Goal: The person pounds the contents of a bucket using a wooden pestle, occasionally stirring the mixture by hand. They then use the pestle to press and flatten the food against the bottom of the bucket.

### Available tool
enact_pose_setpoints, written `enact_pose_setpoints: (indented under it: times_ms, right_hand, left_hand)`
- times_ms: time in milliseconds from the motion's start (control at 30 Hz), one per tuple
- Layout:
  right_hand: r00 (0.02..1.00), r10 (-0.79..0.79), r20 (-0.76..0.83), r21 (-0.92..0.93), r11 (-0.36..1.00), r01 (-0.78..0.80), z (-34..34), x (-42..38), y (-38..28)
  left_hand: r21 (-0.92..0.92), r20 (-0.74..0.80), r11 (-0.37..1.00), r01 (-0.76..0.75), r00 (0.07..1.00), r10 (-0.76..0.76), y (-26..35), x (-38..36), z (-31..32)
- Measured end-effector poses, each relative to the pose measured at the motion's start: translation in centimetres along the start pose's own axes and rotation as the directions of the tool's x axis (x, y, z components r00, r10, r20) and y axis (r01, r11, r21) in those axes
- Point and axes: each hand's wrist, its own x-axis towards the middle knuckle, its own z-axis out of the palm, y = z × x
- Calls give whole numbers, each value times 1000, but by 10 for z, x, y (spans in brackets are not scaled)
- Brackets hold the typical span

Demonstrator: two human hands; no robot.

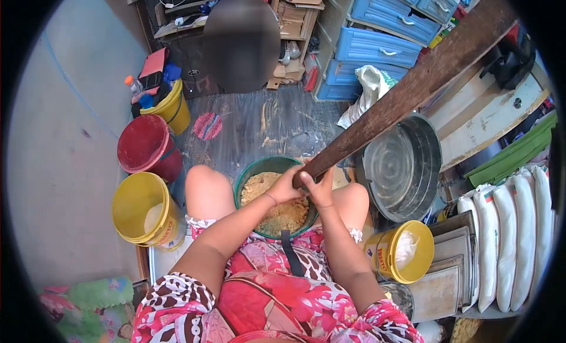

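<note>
A green bowl (248, 173) of coarse tan meal (283, 215) sits on the floor between my knees. A long dark wooden pole (413, 86) slants from the upper right down into the bowl. My left hand (285, 187) and my right hand (321, 190) are both wrapped around its lower end, side by side, just above the meal. The pole's tip is hidden behind my hands.
To the left stand a yellow bucket (141, 210), a red bucket (147, 147) and another yellow one (171, 107) with bottles. Right of the bowl are a large metal basin (404, 166), a small yellow tub (401, 251), metal trays (451, 266) and white sacks (513, 237). Blue drawers (377, 30) stand behind.
</note>
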Motion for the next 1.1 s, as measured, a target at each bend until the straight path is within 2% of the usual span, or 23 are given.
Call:
enact_pose_setpoints:
  times_ms: [67,133,200,233,267,300,333,367,400,433,467,600,667,700,733,767,800,833,867,933,1000,1067,1100]
  right_hand:
    - [993,-74,-92,25,997,77,5,11,-18]
    - [878,-445,-178,-294,875,384,1,37,-58]
    - [805,-576,-143,-271,805,527,2,58,-119]
    - [717,-694,-66,-317,696,644,-4,76,-155]
    - [628,-763,-155,-348,637,688,4,91,-194]
    - [488,-873,-12,-676,367,639,-1,106,-245]
    - [480,-866,-143,-420,492,763,3,126,-282]
    - [409,-906,111,-679,231,697,-19,145,-322]
    - [-2,-840,543,-677,-439,590,-39,177,-366]
    - [218,-936,277,-525,42,850,4,166,-383]
    - [509,-857,79,-179,490,853,43,153,-386]
    - [547,-837,-18,-319,523,790,20,148,-342]
    - [554,-829,-77,-402,534,744,5,144,-290]
    - [559,-822,-105,-440,543,716,-2,139,-256]
    - [766,-630,-129,-408,738,538,-3,108,-178]
    - [902,-380,-205,-99,925,367,0,79,-79]
    - [938,-254,-235,-383,911,151,9,39,1]
    - [929,-236,-285,-162,967,196,28,20,5]
    - [940,-200,-275,-134,977,168,26,17,21]
    - [967,-139,-213,-53,990,131,17,14,22]
    - [966,-250,-65,-286,932,222,8,9,20]
    - [961,-263,-85,-237,942,236,10,4,18]
    - [953,-302,-38,-318,907,275,10,4,10]
  left_hand:
    - [62,72,989,136,988,-140,22,17,3]
    - [69,53,998,9,998,-12,41,25,4]
    - [102,137,989,-103,987,89,82,41,0]
    - [49,141,976,-210,969,202,119,52,-3]
    - [-12,139,952,-306,942,305,166,64,-8]
    - [-48,154,914,-403,901,406,214,77,-16]
    - [46,139,864,-502,859,492,246,90,-18]
    - [90,161,840,-535,840,518,285,100,-24]
    - [113,116,853,-510,859,498,317,105,-28]
    - [124,144,889,-441,894,424,353,111,-35]
    - [139,172,918,-372,922,348,372,115,-39]
    - [136,56,863,-486,874,483,352,122,-31]
    - [150,-11,869,-471,878,478,280,104,-18]
    - [40,-19,865,-501,865,502,231,90,-11]
    - [57,20,956,-287,958,287,152,70,-3]
    - [1,-32,987,-163,986,163,73,47,9]
    - [-621,141,742,252,967,-211,10,20,12]
    - [-426,91,884,195,981,-172,-41,3,14]
    - [-200,48,973,116,993,-109,-65,3,12]
    - [-148,97,981,123,989,-110,-58,6,3]
    - [-98,143,985,144,981,-130,-50,-2,3]
    - [-252,118,947,197,978,-172,-39,-6,6]
    - [-255,108,949,187,981,-164,-36,-4,6]
